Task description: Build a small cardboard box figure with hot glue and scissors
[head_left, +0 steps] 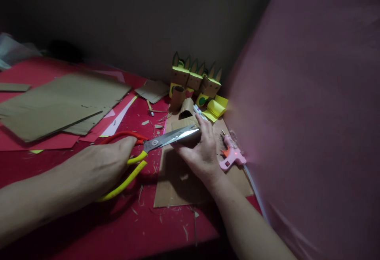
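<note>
My left hand (pixel 109 163) is wrapped round the handles of a pair of scissors (pixel 169 138), one loop red and the other yellow. The blades point right and reach the dark piece between the fingers of my right hand (pixel 203 149). That piece looks like cardboard, but it is in shadow and partly hidden by the blades and fingers. Beneath my right hand lies a flat brown cardboard sheet (pixel 169 188). A pink glue gun (pixel 233 155) with a small red light rests on the sheet, just right of my right hand.
Cardboard rabbit-eared figures (pixel 194 78) stand at the back, with cardboard tubes (pixel 178 98) and yellow paper (pixel 216 108) before them. Large cardboard sheets (pixel 65 101) lie over red paper at left. Scraps litter the red table (pixel 166 232). A pink sheet (pixel 311 113) hangs at right.
</note>
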